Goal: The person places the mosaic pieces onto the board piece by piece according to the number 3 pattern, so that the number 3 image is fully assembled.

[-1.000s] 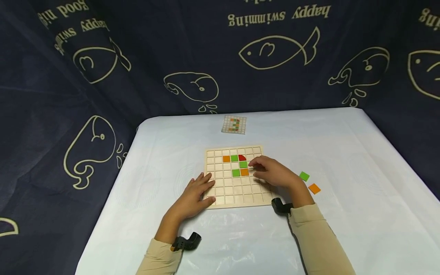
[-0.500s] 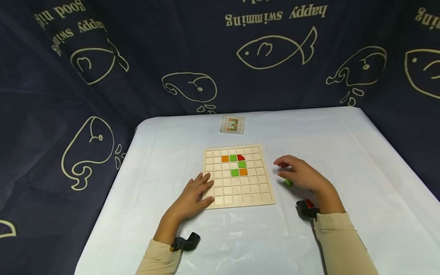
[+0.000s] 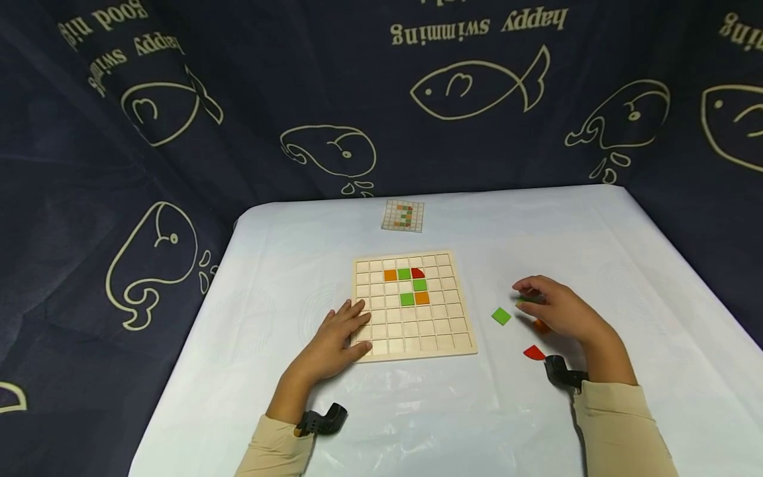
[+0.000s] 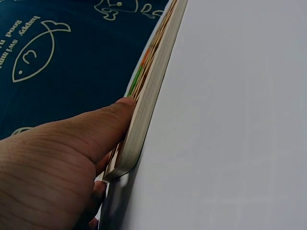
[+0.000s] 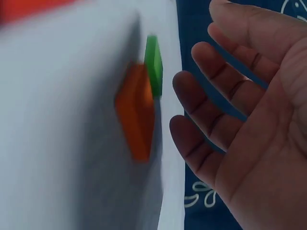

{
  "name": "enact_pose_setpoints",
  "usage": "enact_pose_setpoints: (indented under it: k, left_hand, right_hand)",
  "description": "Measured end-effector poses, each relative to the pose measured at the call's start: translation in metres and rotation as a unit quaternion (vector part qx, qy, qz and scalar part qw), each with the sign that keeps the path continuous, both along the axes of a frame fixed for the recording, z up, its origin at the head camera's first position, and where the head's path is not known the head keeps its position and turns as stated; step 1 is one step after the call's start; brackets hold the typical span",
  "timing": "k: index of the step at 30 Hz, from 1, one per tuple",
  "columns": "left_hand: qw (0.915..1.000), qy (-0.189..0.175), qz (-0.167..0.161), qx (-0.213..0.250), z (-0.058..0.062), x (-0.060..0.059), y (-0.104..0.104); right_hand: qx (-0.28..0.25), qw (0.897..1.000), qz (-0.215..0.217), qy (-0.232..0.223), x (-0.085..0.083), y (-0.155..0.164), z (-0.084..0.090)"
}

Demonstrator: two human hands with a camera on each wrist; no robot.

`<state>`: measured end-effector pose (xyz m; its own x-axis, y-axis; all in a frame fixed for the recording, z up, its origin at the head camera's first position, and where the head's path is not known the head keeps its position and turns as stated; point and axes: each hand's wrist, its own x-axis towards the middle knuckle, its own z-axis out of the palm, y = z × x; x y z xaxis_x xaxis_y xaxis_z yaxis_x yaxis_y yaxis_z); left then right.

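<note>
Reaching for the next loose tile beside the grid board

The right hand [image 3: 560, 311], fingers relaxed and spread with nothing in them, hovers over an orange tile [image 5: 135, 110] and a green tile [image 5: 153, 64], right of the wooden grid board [image 3: 414, 344]. The left hand [image 3: 336, 338] presses flat on the board's near-left corner. Another green tile [image 3: 501, 316] and a red quarter-round piece [image 3: 534, 353] lie between board and right hand. Next, judging by this, comes pinching one tile cleanly off the surface [image 3: 417, 411].

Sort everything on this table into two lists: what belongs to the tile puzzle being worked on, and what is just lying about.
In use:
- square wooden grid board, steadied by left hand
- loose green square tile
- red quarter-round tile
- orange square tile and second green tile under right hand
- small pattern card

Lying about:
- pale tablecloth
- dark fish-print curtain
</note>
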<state>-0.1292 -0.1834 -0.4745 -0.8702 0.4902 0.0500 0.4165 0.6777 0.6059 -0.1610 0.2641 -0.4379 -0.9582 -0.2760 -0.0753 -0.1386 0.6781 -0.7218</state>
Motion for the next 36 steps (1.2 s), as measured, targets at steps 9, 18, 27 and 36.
enact_pose_setpoints:
  k: [9, 18, 27, 36]
  left_hand:
    - [1.0000, -0.003, -0.001, -0.001, 0.001, -0.001, 0.000]
    - [1.0000, -0.002, -0.005, -0.006, 0.000, -0.002, 0.000]
    - [1.0000, 0.002, -0.002, -0.007, -0.002, 0.000, 0.000]
    - [0.9999, 0.007, -0.001, -0.010, -0.001, 0.000, 0.001]
  right_hand:
    - [0.032, 0.999, -0.013, 0.010, 0.002, 0.014, -0.010]
    - [0.037, 0.999, 0.003, 0.022, 0.005, 0.015, -0.015]
    - [0.050, 0.997, 0.022, 0.051, 0.003, 0.013, -0.017]
    - [0.058, 0.996, 0.029, 0.063, 0.002, 0.016, -0.019]
